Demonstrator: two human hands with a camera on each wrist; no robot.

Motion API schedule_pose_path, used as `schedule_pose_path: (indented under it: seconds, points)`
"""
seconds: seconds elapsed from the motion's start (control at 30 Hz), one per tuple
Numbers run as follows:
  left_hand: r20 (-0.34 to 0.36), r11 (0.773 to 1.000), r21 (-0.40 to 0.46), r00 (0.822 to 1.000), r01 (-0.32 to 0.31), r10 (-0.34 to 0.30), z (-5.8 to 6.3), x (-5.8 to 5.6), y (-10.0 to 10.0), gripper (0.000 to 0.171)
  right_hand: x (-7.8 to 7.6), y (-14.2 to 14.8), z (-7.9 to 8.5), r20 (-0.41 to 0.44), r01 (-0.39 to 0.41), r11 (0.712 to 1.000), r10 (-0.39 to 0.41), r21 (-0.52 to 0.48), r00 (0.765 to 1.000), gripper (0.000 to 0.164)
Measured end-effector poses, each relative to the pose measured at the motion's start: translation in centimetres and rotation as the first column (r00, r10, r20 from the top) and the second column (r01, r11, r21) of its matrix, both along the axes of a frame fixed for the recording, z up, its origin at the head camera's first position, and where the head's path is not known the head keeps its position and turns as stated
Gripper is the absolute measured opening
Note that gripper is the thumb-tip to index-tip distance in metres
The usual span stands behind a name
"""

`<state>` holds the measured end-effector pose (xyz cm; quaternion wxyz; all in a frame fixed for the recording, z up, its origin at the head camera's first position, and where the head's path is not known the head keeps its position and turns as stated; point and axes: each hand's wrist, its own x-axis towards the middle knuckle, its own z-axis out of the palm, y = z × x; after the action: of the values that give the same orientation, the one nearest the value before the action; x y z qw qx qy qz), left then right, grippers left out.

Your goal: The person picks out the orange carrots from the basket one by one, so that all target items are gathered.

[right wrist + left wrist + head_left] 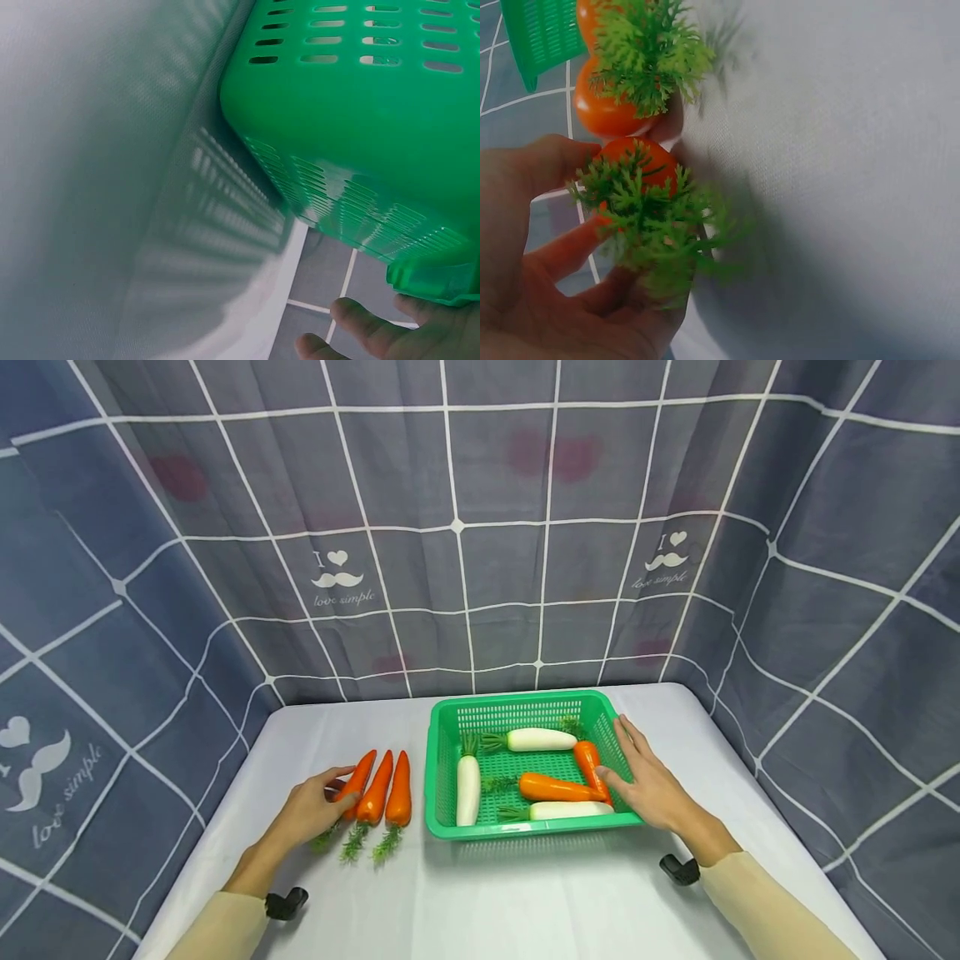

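In the head view my left hand [311,806] pinches the leftmost of three carrots lying side by side on the table. The left wrist view shows its thumb against the orange top of this carrot [641,159], with leafy greens below and fingers on the other side. The middle carrot [376,789] and the right carrot [399,789] lie close beside it. My right hand [651,781] rests at the right rim of a green basket [442,760], thumb over the rim and fingers straight along the outside. The right wrist view shows those fingers partly, below the rim.
Inside the basket lie three white radishes, one upright at the left [468,789], and two carrots, one lying across [558,788]. A white cloth covers the table [495,902]. Grey checked curtains [495,568] enclose the back and both sides.
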<state>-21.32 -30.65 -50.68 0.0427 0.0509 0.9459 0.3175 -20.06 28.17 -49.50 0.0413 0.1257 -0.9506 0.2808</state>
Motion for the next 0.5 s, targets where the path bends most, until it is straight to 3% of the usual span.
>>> schedule_pose_path:
  seconds: [0.5]
  points:
    - [0.007, 1.0, 0.018, 1.0, -0.024, 0.024, 0.25, 0.56, -0.27, 0.065, -0.33, 0.02, 0.07, 0.036, -0.005, 1.0, 0.005, -0.003, 0.999, 0.097]
